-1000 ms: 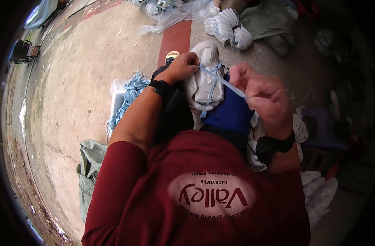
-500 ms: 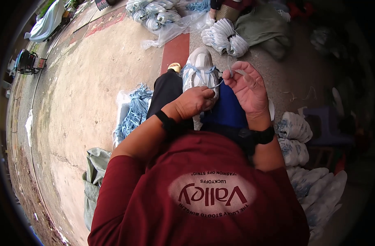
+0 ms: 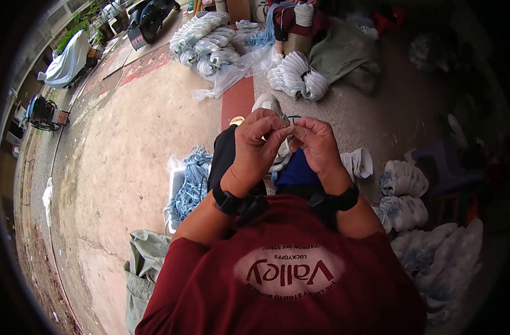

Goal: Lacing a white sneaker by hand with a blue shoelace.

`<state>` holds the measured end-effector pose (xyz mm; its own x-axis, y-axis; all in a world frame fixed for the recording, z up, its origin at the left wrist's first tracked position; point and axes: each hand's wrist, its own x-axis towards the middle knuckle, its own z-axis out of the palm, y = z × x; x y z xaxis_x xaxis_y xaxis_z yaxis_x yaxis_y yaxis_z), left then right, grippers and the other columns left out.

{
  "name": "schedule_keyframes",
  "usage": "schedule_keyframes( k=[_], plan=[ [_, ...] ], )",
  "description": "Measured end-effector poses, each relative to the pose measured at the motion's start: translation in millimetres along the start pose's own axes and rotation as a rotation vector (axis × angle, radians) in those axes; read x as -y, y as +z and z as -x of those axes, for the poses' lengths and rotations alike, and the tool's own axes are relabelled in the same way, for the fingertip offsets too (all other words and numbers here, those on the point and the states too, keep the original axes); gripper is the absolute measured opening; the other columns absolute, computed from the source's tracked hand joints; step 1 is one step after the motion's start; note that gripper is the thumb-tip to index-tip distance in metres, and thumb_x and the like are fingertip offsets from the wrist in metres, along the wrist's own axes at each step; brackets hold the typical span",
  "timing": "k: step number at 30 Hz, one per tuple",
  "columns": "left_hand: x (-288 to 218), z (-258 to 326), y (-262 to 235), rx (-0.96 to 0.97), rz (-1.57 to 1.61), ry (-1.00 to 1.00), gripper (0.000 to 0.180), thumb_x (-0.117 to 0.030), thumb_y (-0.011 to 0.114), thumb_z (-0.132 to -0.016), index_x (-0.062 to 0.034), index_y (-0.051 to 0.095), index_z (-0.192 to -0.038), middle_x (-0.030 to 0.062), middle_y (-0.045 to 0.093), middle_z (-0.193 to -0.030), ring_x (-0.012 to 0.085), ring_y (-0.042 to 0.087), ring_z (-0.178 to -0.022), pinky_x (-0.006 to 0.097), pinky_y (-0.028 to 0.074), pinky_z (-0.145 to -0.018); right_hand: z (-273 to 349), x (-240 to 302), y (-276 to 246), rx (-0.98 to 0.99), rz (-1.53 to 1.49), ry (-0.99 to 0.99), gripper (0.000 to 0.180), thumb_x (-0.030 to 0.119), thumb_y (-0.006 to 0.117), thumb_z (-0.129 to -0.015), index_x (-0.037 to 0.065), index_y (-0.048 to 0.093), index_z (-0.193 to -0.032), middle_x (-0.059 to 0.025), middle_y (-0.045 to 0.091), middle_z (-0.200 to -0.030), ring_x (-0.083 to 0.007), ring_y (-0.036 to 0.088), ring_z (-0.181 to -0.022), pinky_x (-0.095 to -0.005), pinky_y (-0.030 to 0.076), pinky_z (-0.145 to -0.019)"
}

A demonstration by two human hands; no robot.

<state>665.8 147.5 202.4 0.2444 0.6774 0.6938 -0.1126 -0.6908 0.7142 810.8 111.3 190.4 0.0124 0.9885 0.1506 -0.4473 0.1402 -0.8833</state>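
Note:
A white shoe (image 3: 268,103) rests between my thighs, mostly hidden behind my hands. Just above it, my left hand (image 3: 256,144) is closed, thumb and fingers pinched together. My right hand (image 3: 317,146) meets it fingertip to fingertip, closed in a pinch as well. A bit of light blue shoelace (image 3: 291,117) shows between the fingertips and the shoe. Most of that lace is covered by my fingers.
To my left, a white box (image 3: 175,187) holds a tangle of light blue laces (image 3: 195,174). Bundled white shoes lie ahead (image 3: 297,76), far left (image 3: 202,39) and at my right (image 3: 404,178). Grey-green cloth (image 3: 143,268) sits at lower left, a parked scooter (image 3: 152,19) far off.
My right hand has come down and left from its raised position to meet my left hand. The left hand has risen slightly, so both now cover much of the shoe.

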Motion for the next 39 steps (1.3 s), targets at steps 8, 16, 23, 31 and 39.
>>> schedule_keyframes(
  k=[8, 16, 23, 31, 39],
  plan=[
    [2.5, 9.8, -11.7, -0.022, 0.383, -0.514, 0.013, -0.007, 0.065, -0.080, 0.0032, 0.065, -0.088, 0.0046, 0.063, -0.076, 0.0084, 0.054, -0.063, 0.021, 0.043, -0.053, 3.3, -1.1, 8.6, 0.139, 0.362, -0.085, 0.016, 0.011, 0.051, -0.090, 0.001, 0.062, -0.084, 0.0002, 0.057, -0.063, -0.0029, 0.045, -0.052, -0.0181, 0.036, -0.047],
    [3.4, 14.2, -16.9, 0.035, 0.493, -0.600, 0.013, -0.008, 0.067, -0.078, 0.0006, 0.067, -0.088, 0.0025, 0.062, -0.074, 0.0083, 0.053, -0.061, 0.021, 0.043, -0.055, 5.4, 1.5, 10.2, 0.211, 0.477, -0.013, 0.015, 0.010, 0.052, -0.087, 0.001, 0.061, -0.079, 0.0008, 0.056, -0.062, -0.0030, 0.045, -0.052, -0.0181, 0.036, -0.047],
    [3.4, 16.7, -19.3, 0.086, 0.642, -0.601, 0.011, -0.004, 0.066, -0.078, 0.0003, 0.066, -0.089, 0.0038, 0.063, -0.082, 0.0091, 0.055, -0.069, 0.022, 0.044, -0.062, 8.5, 0.6, 5.9, 0.235, 0.540, 0.036, 0.016, 0.010, 0.053, -0.087, 0.000, 0.060, -0.077, 0.0011, 0.055, -0.061, -0.0029, 0.046, -0.054, -0.0182, 0.036, -0.049],
    [45.6, 38.0, -2.3, 0.459, 0.155, -0.244, 0.049, -0.038, 0.054, -0.087, -0.0021, 0.049, -0.121, 0.0136, 0.058, -0.101, 0.0234, 0.054, -0.098, 0.032, 0.042, -0.084, 9.4, 28.2, 20.9, 0.089, 0.351, -0.162, 0.012, 0.007, 0.053, -0.089, -0.001, 0.056, -0.080, 0.0020, 0.050, -0.065, -0.0032, 0.039, -0.055, -0.0180, 0.031, -0.049],
    [94.3, 21.3, 16.5, 0.517, -0.379, 0.037, 0.038, -0.039, 0.048, -0.088, -0.0045, 0.055, -0.103, 0.0128, 0.059, -0.085, 0.0322, 0.055, -0.084, 0.042, 0.036, -0.086, 54.2, 226.9, 110.4, 0.508, -0.017, -0.881, 0.020, 0.004, 0.052, -0.085, 0.008, 0.043, -0.067, 0.0053, 0.029, -0.054, -0.0034, 0.022, -0.046, -0.0209, 0.018, -0.048]
  ],
)
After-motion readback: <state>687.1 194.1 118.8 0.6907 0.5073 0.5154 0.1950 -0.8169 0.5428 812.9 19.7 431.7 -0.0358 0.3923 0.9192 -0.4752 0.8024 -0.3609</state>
